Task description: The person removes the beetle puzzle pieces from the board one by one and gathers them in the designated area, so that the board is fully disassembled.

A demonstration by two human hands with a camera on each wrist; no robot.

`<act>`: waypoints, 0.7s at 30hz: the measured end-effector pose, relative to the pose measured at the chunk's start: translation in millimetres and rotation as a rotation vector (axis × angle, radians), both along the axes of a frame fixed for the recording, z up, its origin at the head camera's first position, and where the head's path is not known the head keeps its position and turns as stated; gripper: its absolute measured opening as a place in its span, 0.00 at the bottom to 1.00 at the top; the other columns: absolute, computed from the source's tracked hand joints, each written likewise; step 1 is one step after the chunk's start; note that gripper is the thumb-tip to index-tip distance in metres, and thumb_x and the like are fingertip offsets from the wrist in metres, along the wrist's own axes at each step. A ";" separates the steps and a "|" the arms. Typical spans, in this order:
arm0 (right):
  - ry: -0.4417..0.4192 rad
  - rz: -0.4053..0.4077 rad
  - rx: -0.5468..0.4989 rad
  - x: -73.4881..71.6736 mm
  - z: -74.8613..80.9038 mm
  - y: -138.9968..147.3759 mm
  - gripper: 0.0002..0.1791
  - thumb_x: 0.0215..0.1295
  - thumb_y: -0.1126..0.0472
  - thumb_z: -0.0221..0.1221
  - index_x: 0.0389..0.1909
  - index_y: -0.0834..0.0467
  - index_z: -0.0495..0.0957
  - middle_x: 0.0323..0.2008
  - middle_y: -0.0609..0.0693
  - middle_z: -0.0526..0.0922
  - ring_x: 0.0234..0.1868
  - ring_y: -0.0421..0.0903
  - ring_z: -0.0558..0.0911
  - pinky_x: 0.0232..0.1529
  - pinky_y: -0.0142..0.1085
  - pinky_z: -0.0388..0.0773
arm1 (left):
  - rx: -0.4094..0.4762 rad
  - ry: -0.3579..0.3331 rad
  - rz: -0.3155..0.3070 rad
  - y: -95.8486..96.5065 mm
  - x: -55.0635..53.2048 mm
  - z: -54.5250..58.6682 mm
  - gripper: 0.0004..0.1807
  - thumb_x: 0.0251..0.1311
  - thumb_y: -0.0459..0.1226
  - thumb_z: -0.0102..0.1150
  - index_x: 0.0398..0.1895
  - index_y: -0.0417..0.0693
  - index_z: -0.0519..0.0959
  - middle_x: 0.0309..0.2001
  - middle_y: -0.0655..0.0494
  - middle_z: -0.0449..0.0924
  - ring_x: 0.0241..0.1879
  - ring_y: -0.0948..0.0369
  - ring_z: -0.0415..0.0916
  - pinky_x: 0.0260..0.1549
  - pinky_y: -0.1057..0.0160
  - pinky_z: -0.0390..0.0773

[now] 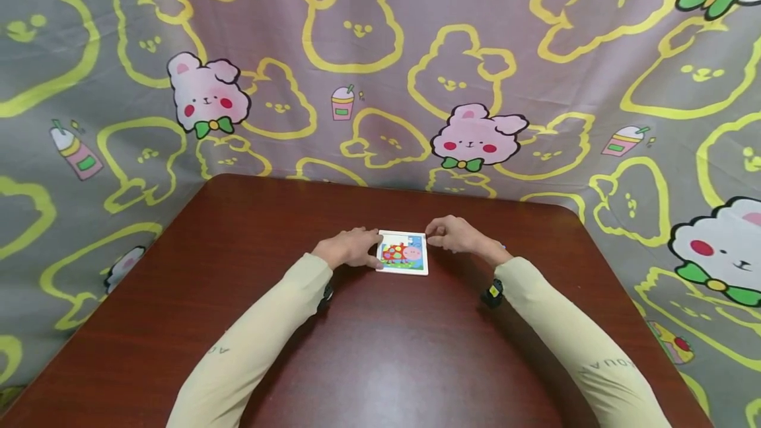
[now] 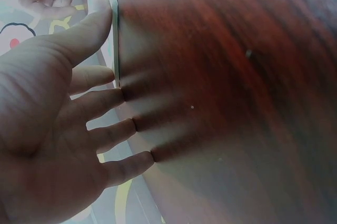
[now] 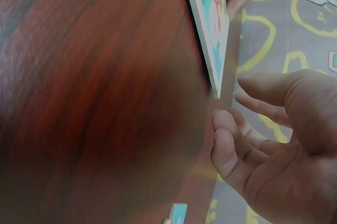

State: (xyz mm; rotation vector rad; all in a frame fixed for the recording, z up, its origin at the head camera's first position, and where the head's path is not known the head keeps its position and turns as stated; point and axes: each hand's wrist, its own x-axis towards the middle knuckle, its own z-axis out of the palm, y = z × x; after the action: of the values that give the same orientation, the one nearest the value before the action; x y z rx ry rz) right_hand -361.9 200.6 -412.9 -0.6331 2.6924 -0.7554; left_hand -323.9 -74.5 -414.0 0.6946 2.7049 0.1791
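- Grey cloth backdrop (image 1: 267, 38) across the upper frame, printed with yellow animal outlines, rabbit heads (image 1: 208, 98) in green bows and pink drink cups (image 1: 341, 107).
- Below it, a glossy reddish-brown table (image 1: 380, 362), reaching down to the bottom edge.
- Just right of the frame's centre, flat on the table: a white-rimmed picture puzzle (image 1: 404, 272), with a pink face and a red, spotted body in bright colours; a bare white patch in its upper left part.
- At the puzzle's left side, left hand (image 1: 351, 247) with fingers spread and nearly straight, thumb on the rim, fingertips down at the tabletop.
- Near the puzzle's upper right corner, right hand (image 1: 456, 234) with fingers loosely bent, nothing visible between them; contact with the rim impossible to tell.
- At the bottom of the right wrist view, a small light-blue piece (image 3: 179, 213) on the table.
- Lower left and lower right, cream sleeves (image 1: 255, 342) with dark lettering; black wrist devices (image 1: 493, 292) at both cuffs.
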 end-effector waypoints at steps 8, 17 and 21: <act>-0.017 0.005 0.034 1.6 -6.2 -10.5 0.16 0.66 0.57 0.62 0.53 0.57 0.80 0.25 0.50 0.76 0.20 0.42 0.74 0.20 0.32 0.72 | -0.007 -0.004 0.008 1.2 0.8 -0.5 0.39 0.63 0.58 0.58 0.74 0.55 0.62 0.78 0.50 0.53 0.77 0.47 0.49 0.70 0.43 0.60; 0.011 0.053 0.067 0.3 -8.4 -17.4 0.19 0.66 0.59 0.63 0.55 0.60 0.79 0.26 0.50 0.77 0.16 0.39 0.71 0.19 0.31 0.69 | -0.002 0.000 0.006 1.1 -0.1 1.8 0.39 0.63 0.57 0.59 0.73 0.53 0.63 0.77 0.49 0.55 0.76 0.47 0.51 0.70 0.44 0.61; 0.036 0.070 0.099 0.1 -8.5 -20.3 0.19 0.65 0.59 0.64 0.55 0.60 0.79 0.30 0.51 0.79 0.19 0.40 0.72 0.22 0.30 0.69 | 0.000 -0.004 0.004 1.1 0.0 1.3 0.38 0.63 0.56 0.59 0.73 0.53 0.64 0.77 0.49 0.55 0.76 0.47 0.51 0.70 0.44 0.61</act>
State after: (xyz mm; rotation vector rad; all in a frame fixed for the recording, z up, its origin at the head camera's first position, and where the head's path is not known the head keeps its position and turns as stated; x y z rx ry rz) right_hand -361.8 180.3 -421.4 -0.7191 2.7049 -0.5946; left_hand -324.0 -73.4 -412.7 0.6883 2.7030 0.1812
